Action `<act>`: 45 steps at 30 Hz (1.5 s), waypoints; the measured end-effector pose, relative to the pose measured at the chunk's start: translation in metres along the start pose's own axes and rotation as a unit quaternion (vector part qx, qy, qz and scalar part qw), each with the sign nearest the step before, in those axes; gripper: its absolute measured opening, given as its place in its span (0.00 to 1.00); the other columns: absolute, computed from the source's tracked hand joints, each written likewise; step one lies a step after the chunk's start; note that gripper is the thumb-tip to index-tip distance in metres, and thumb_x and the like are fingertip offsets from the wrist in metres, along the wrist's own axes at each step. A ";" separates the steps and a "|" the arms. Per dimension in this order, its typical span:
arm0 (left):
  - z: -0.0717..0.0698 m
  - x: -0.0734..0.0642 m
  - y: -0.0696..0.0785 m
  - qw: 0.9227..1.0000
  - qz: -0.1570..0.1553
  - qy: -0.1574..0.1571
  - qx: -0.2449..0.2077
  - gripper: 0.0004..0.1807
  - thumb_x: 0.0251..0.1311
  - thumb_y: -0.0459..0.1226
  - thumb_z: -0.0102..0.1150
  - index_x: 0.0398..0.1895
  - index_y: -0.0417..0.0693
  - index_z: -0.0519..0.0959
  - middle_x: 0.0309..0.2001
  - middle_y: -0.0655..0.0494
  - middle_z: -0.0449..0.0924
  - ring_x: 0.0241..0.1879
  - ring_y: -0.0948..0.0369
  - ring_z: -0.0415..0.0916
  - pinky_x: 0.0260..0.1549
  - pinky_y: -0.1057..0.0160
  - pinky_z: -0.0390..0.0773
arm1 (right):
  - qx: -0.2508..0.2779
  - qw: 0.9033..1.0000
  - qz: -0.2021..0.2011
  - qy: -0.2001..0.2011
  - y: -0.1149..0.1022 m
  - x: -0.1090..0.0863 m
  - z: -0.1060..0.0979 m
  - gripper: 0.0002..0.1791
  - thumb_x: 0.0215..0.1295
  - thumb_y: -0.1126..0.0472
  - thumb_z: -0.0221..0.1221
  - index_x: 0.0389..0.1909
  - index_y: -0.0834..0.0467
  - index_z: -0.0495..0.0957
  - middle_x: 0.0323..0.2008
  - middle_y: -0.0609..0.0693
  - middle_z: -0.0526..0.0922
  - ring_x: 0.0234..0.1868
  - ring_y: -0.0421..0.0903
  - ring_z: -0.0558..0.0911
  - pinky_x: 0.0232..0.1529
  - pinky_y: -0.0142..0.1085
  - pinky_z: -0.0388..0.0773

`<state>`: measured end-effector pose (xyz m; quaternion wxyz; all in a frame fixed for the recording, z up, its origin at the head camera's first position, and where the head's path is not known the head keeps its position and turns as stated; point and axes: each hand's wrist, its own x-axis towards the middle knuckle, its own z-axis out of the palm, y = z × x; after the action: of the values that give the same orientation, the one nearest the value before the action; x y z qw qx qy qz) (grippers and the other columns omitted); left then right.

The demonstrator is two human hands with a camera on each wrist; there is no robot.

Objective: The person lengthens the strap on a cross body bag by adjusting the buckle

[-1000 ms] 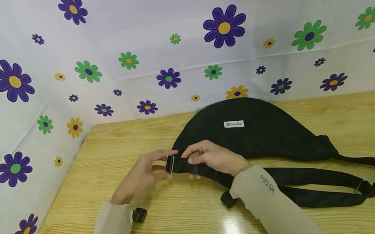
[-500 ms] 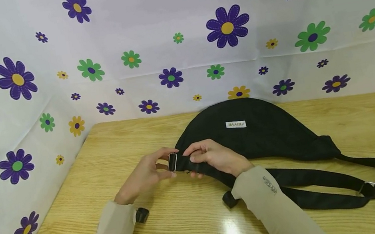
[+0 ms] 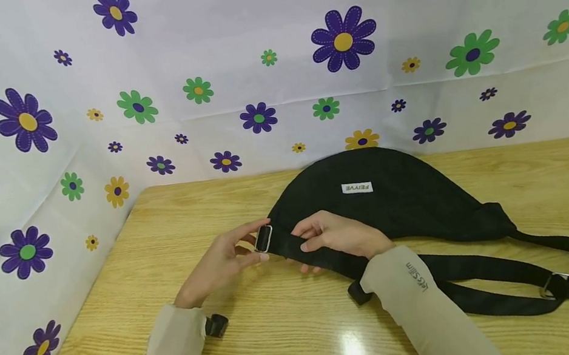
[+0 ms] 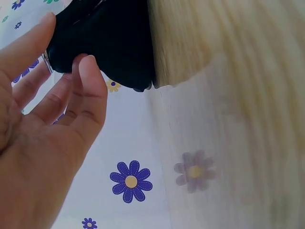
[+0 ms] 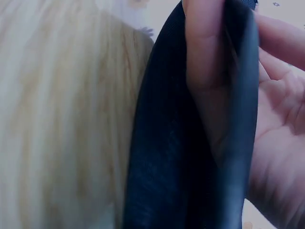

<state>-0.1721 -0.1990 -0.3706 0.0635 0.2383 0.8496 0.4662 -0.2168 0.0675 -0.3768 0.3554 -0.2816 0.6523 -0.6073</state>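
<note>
A black crescent-shaped waist bag (image 3: 393,204) with a small white label lies on the table. At its left end, my left hand (image 3: 218,268) pinches a metal-framed slider buckle (image 3: 263,239) between thumb and fingers. My right hand (image 3: 342,236) holds the black webbing strap (image 3: 295,247) just right of that buckle, thumb on top and fingers beneath. In the right wrist view the strap (image 5: 157,157) runs in two layers, with a finger between them. Black fabric (image 4: 109,43) fills the upper part of the left wrist view; the buckle is mostly hidden there.
The long strap loops to the right, where a second metal slider (image 3: 554,285) lies on the wooden table (image 3: 264,340). A white cloth with printed flowers (image 3: 263,33) hangs behind and to the left. Dark wrist devices (image 3: 216,325) sit below both cuffs.
My right hand has shifted a little to the right along the strap, away from the buckle. The buckle is slightly higher and more tilted, still in my left hand.
</note>
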 end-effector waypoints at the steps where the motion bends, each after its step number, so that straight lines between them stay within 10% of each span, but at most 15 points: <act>1: 0.000 0.000 0.000 1.000 0.000 -0.001 0.000 0.32 0.65 0.30 0.66 0.72 0.41 0.70 0.66 0.45 0.73 0.50 0.52 0.74 0.47 0.57 0.81 | 0.001 1.000 -0.001 0.001 0.000 0.000 0.000 0.16 0.73 0.75 0.50 0.58 0.76 0.72 0.43 0.67 0.85 0.35 0.52 0.89 0.40 0.44 0.85; 35: 0.006 0.001 0.004 0.999 0.005 -0.027 -0.039 0.31 0.61 0.26 0.68 0.69 0.36 0.72 0.61 0.41 0.75 0.45 0.54 0.75 0.42 0.62 0.82 | 0.072 0.996 -0.010 0.060 -0.004 0.014 0.029 0.07 0.70 0.79 0.49 0.45 0.69 0.72 0.36 0.56 0.84 0.26 0.46 0.84 0.31 0.35 0.80; 45: 0.003 0.002 0.005 1.000 0.017 -0.012 -0.014 0.31 0.62 0.29 0.68 0.70 0.38 0.72 0.64 0.43 0.74 0.46 0.54 0.77 0.47 0.56 0.81 | 0.004 0.999 0.017 0.044 -0.010 0.002 0.010 0.15 0.73 0.74 0.52 0.57 0.74 0.73 0.39 0.59 0.86 0.32 0.49 0.86 0.35 0.39 0.83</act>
<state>-0.1708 -0.1935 -0.3684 0.0690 0.2576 0.8377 0.4766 -0.2107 0.0587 -0.3671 0.3377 -0.2422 0.6693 -0.6159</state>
